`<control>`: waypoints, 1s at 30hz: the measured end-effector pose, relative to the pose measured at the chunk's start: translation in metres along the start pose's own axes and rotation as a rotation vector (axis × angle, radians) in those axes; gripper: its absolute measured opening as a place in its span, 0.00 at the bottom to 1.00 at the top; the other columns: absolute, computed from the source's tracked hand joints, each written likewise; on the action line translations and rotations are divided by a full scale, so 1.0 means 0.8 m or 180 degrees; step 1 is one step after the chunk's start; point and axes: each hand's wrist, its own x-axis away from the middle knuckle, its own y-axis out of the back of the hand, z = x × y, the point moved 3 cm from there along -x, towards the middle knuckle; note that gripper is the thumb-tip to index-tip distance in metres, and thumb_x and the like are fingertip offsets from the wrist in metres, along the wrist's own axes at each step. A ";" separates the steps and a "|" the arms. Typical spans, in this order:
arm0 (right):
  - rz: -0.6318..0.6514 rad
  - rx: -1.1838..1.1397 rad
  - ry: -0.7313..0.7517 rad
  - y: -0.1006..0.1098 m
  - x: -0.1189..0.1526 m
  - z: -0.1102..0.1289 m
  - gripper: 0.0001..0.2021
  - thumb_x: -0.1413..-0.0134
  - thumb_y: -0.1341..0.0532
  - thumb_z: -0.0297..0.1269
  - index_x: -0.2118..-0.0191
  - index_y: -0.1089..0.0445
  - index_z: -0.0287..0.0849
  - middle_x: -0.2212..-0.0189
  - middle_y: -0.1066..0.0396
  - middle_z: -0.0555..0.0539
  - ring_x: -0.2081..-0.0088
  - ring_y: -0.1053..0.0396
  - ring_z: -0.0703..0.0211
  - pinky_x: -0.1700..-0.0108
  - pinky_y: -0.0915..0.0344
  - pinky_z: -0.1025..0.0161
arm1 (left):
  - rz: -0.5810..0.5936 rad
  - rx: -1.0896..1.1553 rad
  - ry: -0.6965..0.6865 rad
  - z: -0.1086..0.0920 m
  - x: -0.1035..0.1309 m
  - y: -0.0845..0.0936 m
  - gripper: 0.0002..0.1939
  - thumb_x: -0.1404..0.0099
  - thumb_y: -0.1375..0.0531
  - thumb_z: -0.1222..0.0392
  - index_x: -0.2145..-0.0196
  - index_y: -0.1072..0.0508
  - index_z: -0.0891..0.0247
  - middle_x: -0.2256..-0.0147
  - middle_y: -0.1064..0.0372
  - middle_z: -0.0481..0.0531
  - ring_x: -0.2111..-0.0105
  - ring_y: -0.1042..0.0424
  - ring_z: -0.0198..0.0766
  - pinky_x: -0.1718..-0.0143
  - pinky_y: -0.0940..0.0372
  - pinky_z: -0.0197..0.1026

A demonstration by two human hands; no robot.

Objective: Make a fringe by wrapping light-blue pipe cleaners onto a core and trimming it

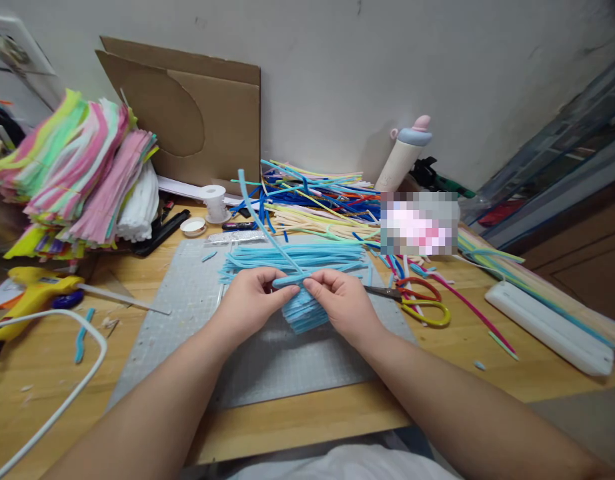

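Above the grey cutting mat [267,373], my left hand [255,300] pinches a light blue pipe cleaner [260,223] whose free end rises up and to the left. My right hand [337,303] is closed on the same pipe cleaner, its fingertips almost touching those of the left. Below the fingertips is a ribbed light blue piece [305,317]; whether it is joined to the pipe cleaner I cannot tell. Just behind my hands lies a pile of light blue pipe cleaners [307,255]. Scissors [422,303] with red and yellow handles rest to the right.
A yellow glue gun [35,297] and white cable [82,387] lie at left, below colourful pipe cleaner bundles [87,173]. Cardboard [227,120] leans on the wall. A white bottle [400,157] stands behind; a long white case [547,330] is at right.
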 end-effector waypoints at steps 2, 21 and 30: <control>-0.0027 0.0039 0.0044 0.000 0.002 0.001 0.13 0.52 0.38 0.47 0.73 0.31 0.40 0.80 0.35 0.52 0.77 0.41 0.64 0.74 0.45 0.66 | -0.0109 -0.0093 -0.0112 -0.003 0.000 0.002 0.11 0.47 0.38 0.53 0.78 0.27 0.63 0.79 0.35 0.46 0.78 0.38 0.34 0.77 0.45 0.35; -0.0193 0.0130 0.0191 0.004 0.001 0.006 0.12 0.52 0.39 0.45 0.73 0.32 0.40 0.80 0.36 0.52 0.77 0.41 0.63 0.74 0.45 0.65 | 0.0163 0.1357 0.0717 0.009 -0.003 -0.004 0.13 0.51 0.37 0.55 0.82 0.36 0.63 0.82 0.40 0.42 0.79 0.42 0.31 0.73 0.47 0.35; -0.0121 0.0100 0.0166 0.005 -0.002 0.005 0.13 0.53 0.39 0.46 0.74 0.33 0.40 0.80 0.37 0.52 0.77 0.42 0.65 0.74 0.45 0.67 | 0.0178 0.1958 0.0939 0.012 -0.002 -0.007 0.14 0.53 0.38 0.56 0.83 0.40 0.63 0.81 0.41 0.44 0.78 0.41 0.32 0.75 0.46 0.35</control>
